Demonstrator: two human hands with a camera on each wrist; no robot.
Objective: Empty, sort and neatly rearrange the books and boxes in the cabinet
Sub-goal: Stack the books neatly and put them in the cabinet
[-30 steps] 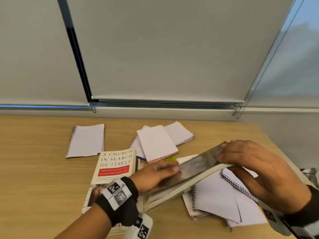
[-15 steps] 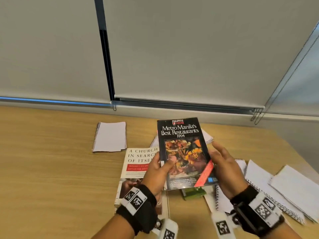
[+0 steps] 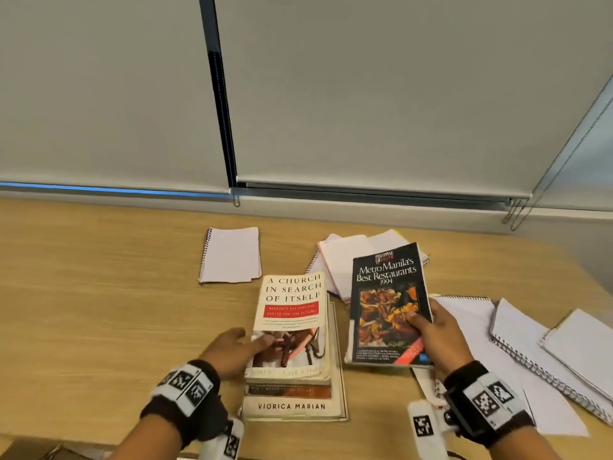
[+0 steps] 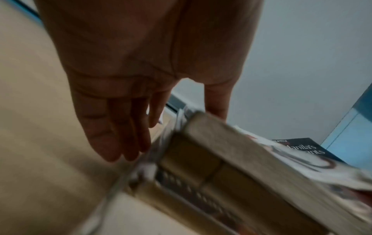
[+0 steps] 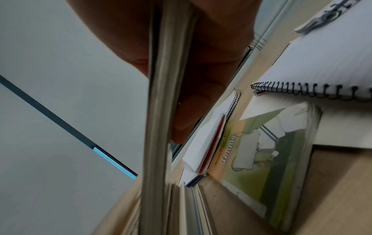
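Note:
My right hand [image 3: 428,327] [image 5: 161,89] grips a black paperback, "Metro Manila's Best Restaurants 1994" [image 3: 388,303] [image 5: 159,127]. The thumb lies on its cover and the fingers are underneath; the book is tilted up just right of a book stack. "A Church in Search of Itself" [image 3: 292,313] [image 4: 231,143] tops that stack, above a "Viorica Marian" book [image 3: 292,406]. My left hand [image 3: 252,340] [image 4: 173,135] is at the stack's near left corner. Its thumb rests on the top cover and its straight fingers [image 4: 112,135] hang beside the stack.
The wooden table [image 3: 99,293] runs along a wall with lowered blinds. A spiral notebook [image 3: 230,255] lies behind the stack, more notebooks [image 3: 341,260] behind the black book, several [image 3: 530,343] at the right. A green tennis book [image 5: 261,159] lies beneath my right hand.
The black book went from flat in both hands to upright, then to my right hand alone, right of the stack. My left hand let go and moved onto the stack.

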